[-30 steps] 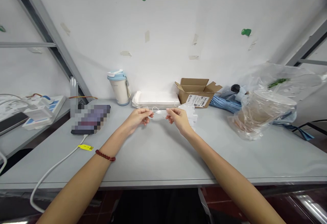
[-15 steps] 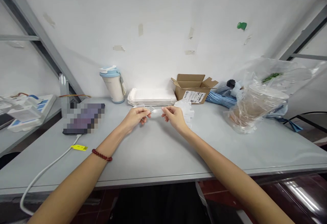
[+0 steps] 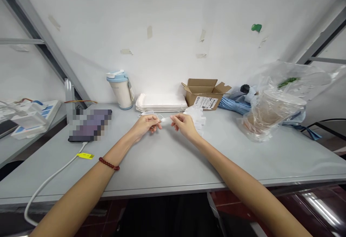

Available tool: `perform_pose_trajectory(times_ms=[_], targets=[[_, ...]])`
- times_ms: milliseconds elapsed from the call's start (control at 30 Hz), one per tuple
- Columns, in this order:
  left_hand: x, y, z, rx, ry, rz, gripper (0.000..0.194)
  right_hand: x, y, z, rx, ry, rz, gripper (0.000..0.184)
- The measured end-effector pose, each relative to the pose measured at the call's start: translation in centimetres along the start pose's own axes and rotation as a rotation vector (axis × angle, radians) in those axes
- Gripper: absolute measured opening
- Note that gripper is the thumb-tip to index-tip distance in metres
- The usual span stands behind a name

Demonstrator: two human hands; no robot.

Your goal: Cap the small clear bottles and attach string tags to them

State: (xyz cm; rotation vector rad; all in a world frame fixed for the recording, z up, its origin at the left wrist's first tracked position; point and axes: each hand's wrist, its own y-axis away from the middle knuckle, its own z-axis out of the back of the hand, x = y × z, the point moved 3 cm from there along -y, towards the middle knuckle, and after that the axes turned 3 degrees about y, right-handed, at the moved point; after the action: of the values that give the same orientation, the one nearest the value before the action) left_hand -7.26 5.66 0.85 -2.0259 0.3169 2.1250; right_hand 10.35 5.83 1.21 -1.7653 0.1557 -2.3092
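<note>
Over the middle of the desk, my left hand (image 3: 146, 126) is closed in a pinch on a small white piece (image 3: 164, 120), which sticks out to the right of the fingertips. A thin white cord loops up behind this piece; its exact kind is too small to tell. Facing it, my right hand (image 3: 185, 124) is also pinched, its thumb and finger just right of the white piece. What those right fingertips hold, if anything, cannot be made out. Beside and behind the right hand lies a pile of clear and white plastic pieces (image 3: 199, 118).
Against the wall stand a cup (image 3: 120, 91) with a blue lid, a stack of white padded envelopes (image 3: 162, 103) and an open cardboard box (image 3: 204, 96). A blurred phone (image 3: 93, 125) with a white cable lies left. At right are blue cloth (image 3: 234, 104) and a plastic-wrapped tub (image 3: 266, 116).
The white piece spanned both hands' fingertips; now it shows shorter, at the left fingertips, with a small gap to the right hand. The view has shifted slightly.
</note>
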Motion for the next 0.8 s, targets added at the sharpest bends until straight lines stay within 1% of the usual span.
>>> perform_pose_trajectory(times_ms=[167,300,467,567,700,800], targets=[[-0.2,0.1,-0.1,0.010,-0.005,0.018,0.022,-0.1,-0.1,0.0,0.021,-0.005,-0.005,0.032],[-0.6,0.1,-0.1,-0.039,-0.012,0.041,0.022,-0.3,-0.4,0.1,0.021,0.003,0.001,0.033],[-1.0,-0.5,0.2,-0.078,0.005,-0.039,0.020,-0.3,-1.3,0.4,-0.050,-0.005,0.018,0.038],[-0.9,-0.7,0.3,-0.106,0.013,-0.056,0.018,-0.4,-1.6,0.4,-0.070,-0.017,0.028,0.041],[-0.7,-0.6,0.5,-0.082,0.009,-0.031,0.019,-0.6,-1.5,0.4,-0.043,-0.026,0.024,0.043],[-0.6,-0.5,1.0,-0.072,0.014,0.004,0.023,-0.6,-1.3,0.6,-0.033,-0.045,0.016,0.043]])
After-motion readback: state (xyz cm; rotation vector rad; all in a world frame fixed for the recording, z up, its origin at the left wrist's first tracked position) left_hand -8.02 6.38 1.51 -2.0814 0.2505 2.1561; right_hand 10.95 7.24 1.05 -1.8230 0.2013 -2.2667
